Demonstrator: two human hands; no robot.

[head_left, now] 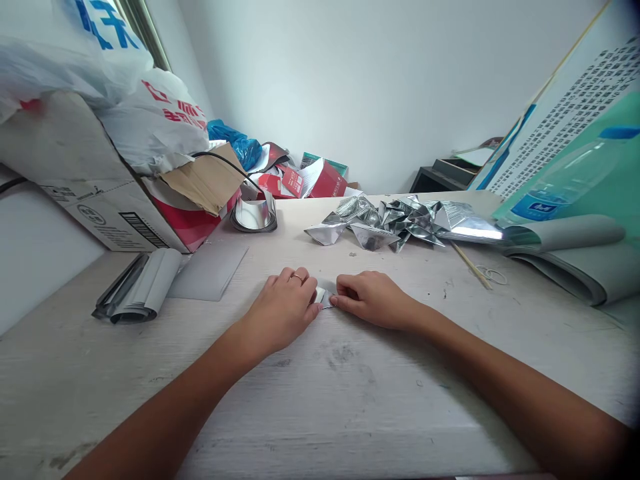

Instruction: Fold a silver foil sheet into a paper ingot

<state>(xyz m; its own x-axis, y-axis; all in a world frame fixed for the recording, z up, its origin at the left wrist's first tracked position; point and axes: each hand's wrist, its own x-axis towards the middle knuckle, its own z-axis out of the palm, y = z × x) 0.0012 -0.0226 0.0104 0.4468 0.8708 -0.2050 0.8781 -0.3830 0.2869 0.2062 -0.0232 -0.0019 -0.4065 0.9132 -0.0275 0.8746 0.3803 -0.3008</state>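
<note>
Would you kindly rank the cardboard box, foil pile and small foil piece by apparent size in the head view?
Largest: cardboard box
Then: foil pile
Smallest: small foil piece, pinched between left hand and right hand

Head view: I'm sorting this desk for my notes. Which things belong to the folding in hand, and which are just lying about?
In hand:
- silver foil piece, pinched between left hand and right hand
- probably the heap of folded foil behind

Lying about:
- water bottle
- cardboard box
- rolled grey sheets
- thin stick
</note>
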